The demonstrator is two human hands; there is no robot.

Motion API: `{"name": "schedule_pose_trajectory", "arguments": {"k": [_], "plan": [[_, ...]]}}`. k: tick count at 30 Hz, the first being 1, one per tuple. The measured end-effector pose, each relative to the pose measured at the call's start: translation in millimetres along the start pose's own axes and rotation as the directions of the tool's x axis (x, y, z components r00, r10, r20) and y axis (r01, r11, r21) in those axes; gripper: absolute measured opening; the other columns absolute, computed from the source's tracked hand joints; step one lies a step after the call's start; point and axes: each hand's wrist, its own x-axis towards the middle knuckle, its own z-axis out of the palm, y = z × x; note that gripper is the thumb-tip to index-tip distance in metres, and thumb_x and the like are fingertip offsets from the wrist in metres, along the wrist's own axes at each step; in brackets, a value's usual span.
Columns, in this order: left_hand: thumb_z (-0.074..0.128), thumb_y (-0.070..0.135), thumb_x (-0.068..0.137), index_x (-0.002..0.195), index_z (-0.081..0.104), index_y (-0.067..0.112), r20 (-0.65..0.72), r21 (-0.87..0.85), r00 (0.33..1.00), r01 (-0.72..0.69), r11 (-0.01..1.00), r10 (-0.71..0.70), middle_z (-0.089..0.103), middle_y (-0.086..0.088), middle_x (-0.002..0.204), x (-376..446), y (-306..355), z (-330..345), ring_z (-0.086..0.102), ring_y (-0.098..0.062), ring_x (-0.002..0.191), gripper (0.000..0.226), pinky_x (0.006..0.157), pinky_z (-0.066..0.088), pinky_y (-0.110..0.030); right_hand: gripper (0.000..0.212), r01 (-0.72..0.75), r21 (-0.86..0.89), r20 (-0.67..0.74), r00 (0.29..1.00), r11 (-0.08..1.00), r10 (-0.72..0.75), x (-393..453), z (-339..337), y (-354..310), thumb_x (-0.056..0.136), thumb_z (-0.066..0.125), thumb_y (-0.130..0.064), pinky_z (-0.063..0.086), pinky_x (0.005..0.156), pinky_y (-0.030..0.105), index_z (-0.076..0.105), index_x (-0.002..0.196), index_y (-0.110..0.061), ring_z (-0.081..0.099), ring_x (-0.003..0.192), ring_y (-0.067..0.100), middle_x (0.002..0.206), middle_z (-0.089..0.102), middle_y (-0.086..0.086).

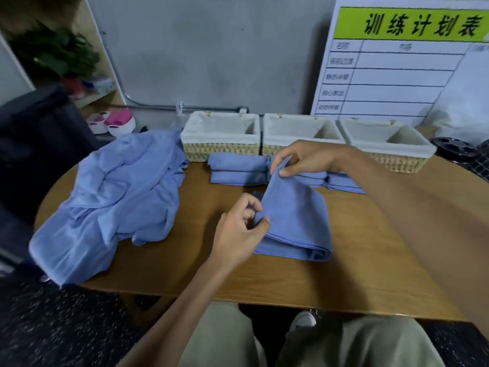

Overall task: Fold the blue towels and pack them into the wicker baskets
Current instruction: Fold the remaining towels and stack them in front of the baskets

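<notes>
Head view: left hand (239, 230) pinched the near edge of a half-folded blue towel (293, 221) on the worktop (370, 260); right hand (304, 160) gripped its raised far corner. Behind lay folded towels (238, 169), then three wicker baskets (221, 136). Leftward sprawled unfolded towels (116, 197).

towel (293, 218) pinched by both hands: plain periwinkle blue, no pattern; folded stack (238, 169) just beyond the grip and loose pile (116, 194) left of it same blue; baskets (221, 152) behind: straw-tan weave, off-white liner; table (344, 260) under grip: mid-brown woodgrain; board (407, 22) far right: white, lime-green header, black lettering
</notes>
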Motion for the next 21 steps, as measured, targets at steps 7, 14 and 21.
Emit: {"name": "schedule_pose_trajectory", "arguments": {"k": [7,14,21], "plan": [[0.061,0.027,0.082,0.087,0.04,0.026,-0.048,0.244,0.998,0.055,0.968,-0.045,0.054,0.0,0.056,-17.2,-26.9,-22.3,0.046,-0.02,0.051,0.022,0.056,0.042,-0.038,0.016,0.04,0.168,-0.018,0.999,0.985,-0.037,52.6,76.3,16.4,0.095,0.066,-0.02,0.044,0.081,0.019,0.071,0.111,-0.024,0.057,0.085,0.002,0.1,0.065,0.001],[0.059,0.026,0.088,0.094,0.05,0.03,-0.057,0.465,0.997,-0.011,0.885,0.042,0.05,0.007,0.063,-17.2,-35.9,-17.9,0.05,-0.013,0.062,0.011,0.053,0.038,-0.027,0.028,0.076,0.172,-0.272,0.962,0.982,-0.027,46.3,108.2,33.2,0.092,0.07,-0.029,0.046,0.087,0.019,0.065,0.12,-0.028,0.06,0.1,-0.001,0.106,0.066,-0.013],[0.056,0.024,0.095,0.107,0.069,0.023,-0.017,0.515,0.963,-0.221,0.828,0.268,0.049,0.004,0.102,4.0,-34.0,1.2,0.05,-0.02,0.091,0.018,0.078,0.046,-0.041,0.031,-0.078,-0.092,-0.456,0.89,0.993,0.027,-4.9,101.0,69.0,0.093,0.066,-0.032,0.051,0.085,0.042,0.057,0.123,-0.029,0.058,0.095,0.017,0.113,0.051,-0.003]]}}
